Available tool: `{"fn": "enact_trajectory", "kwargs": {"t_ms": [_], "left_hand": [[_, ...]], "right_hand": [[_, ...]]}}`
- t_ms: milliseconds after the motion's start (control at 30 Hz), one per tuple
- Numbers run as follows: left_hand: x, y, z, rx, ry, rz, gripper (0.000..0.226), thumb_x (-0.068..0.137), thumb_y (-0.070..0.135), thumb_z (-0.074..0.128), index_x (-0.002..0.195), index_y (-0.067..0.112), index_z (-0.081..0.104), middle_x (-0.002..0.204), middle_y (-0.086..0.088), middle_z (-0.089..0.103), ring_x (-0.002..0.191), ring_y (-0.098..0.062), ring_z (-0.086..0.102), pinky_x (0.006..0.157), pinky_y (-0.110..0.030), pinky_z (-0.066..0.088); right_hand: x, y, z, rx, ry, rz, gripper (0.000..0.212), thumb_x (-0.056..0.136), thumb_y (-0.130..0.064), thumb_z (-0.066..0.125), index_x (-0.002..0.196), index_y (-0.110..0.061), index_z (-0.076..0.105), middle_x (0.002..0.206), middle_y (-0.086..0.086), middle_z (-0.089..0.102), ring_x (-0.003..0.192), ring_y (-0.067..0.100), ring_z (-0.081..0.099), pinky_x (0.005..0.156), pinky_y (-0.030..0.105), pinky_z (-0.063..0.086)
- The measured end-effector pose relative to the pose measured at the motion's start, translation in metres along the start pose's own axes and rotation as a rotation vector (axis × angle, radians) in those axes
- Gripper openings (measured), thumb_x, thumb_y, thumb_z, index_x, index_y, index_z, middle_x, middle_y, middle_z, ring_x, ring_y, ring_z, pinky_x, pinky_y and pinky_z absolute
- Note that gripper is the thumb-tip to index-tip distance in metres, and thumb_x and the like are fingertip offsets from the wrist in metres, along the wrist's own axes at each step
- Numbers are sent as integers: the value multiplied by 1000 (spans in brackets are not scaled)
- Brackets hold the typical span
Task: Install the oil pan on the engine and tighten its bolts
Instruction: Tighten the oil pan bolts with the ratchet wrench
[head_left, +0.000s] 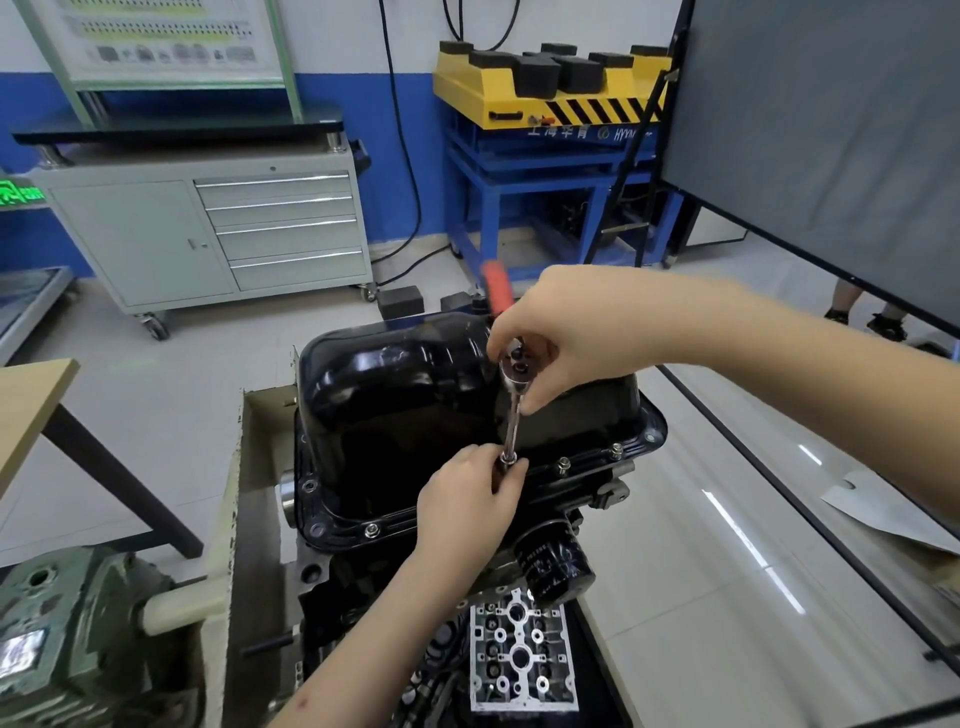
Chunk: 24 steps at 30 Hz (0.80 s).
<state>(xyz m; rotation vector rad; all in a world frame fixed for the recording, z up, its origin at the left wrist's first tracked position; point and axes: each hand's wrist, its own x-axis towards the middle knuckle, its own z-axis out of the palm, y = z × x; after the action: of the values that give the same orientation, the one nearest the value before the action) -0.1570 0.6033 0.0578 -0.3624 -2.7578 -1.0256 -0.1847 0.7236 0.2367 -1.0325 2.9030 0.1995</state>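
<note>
A glossy black oil pan (415, 395) sits on the upturned engine (363, 582) in the middle of the view. Bolts (562, 464) stand along its near flange. A ratchet wrench (514, 374) with a red handle and a long steel extension (511, 426) points down at the flange. My right hand (566, 332) grips the ratchet's head from above. My left hand (472, 493) pinches the lower end of the extension at the socket, which hides the bolt under it.
A black oil filter (556, 564) sticks out of the engine near my left wrist. A cylinder head (519, 654) lies below. A cardboard box wall (234, 519) stands left, a grey tool cabinet (208, 228) behind, and a yellow and blue lift (545, 104) at the back.
</note>
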Motion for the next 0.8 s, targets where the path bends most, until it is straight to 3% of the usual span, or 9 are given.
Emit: {"fn": "enact_trajectory", "kwargs": {"t_ms": [100, 200, 267, 367, 467, 500, 600, 667, 800], "left_hand": [[0, 0, -1, -20, -9, -29, 27, 88, 43, 51, 77, 19, 53, 69, 10, 47, 67, -11, 50, 52, -21, 29], [1, 0, -1, -4, -5, -33, 30, 88, 45, 51, 77, 17, 55, 68, 9, 48, 67, -12, 51, 51, -22, 29], [1, 0, -1, 8, -7, -22, 30, 90, 43, 48, 75, 18, 52, 65, 9, 44, 65, -12, 50, 47, -17, 25], [1, 2, 1, 37, -4, 6, 28, 92, 40, 46, 76, 17, 50, 65, 10, 41, 66, -13, 48, 47, -19, 23], [2, 4, 2, 46, -5, 27, 27, 93, 37, 45, 87, 14, 58, 70, 11, 43, 66, -11, 46, 52, -23, 27], [2, 4, 2, 46, -8, 31, 27, 93, 37, 44, 88, 15, 58, 68, 11, 42, 65, -11, 45, 51, -23, 28], [2, 3, 1, 38, -2, 27, 25, 92, 37, 45, 83, 17, 56, 63, 12, 38, 63, -9, 42, 46, -16, 24], [2, 2, 0, 31, 4, 19, 26, 92, 38, 46, 84, 17, 58, 64, 12, 39, 62, -7, 41, 46, -13, 22], [2, 1, -1, 30, 0, 24, 27, 91, 39, 47, 84, 17, 59, 64, 12, 40, 61, -7, 41, 45, -13, 21]], "right_hand": [[1, -5, 8, -151, 42, 81, 57, 74, -68, 50, 91, -14, 56, 62, -10, 38, 65, 14, 49, 47, 26, 30], [2, -13, 12, -211, 82, 103, 55, 79, -68, 43, 67, -14, 40, 60, -4, 35, 55, 16, 41, 44, 26, 25], [0, -12, 11, -156, 68, 79, 48, 81, -63, 48, 74, -16, 47, 61, -8, 35, 60, 15, 42, 48, 28, 29], [-3, -7, 3, 49, -40, 23, 35, 82, -43, 62, 112, -26, 58, 66, -18, 41, 59, 0, 43, 57, 22, 37], [-4, -3, -2, 186, -85, -42, 45, 78, -17, 68, 118, -35, 58, 73, -24, 49, 67, -17, 48, 67, 8, 38], [-4, -2, -3, 192, -78, -55, 48, 76, -15, 69, 118, -36, 58, 76, -21, 54, 69, -13, 51, 70, 8, 38], [-1, -2, -1, 102, -25, -57, 46, 74, -26, 72, 117, -35, 58, 78, -13, 59, 69, 4, 50, 65, 19, 41], [0, -2, 3, 28, 24, -76, 44, 77, -34, 69, 119, -33, 56, 65, -17, 48, 60, 0, 42, 52, 14, 33], [-1, 1, 9, 40, 14, -99, 47, 80, -40, 65, 123, -30, 53, 60, -21, 37, 56, -9, 35, 54, 9, 28]]}}
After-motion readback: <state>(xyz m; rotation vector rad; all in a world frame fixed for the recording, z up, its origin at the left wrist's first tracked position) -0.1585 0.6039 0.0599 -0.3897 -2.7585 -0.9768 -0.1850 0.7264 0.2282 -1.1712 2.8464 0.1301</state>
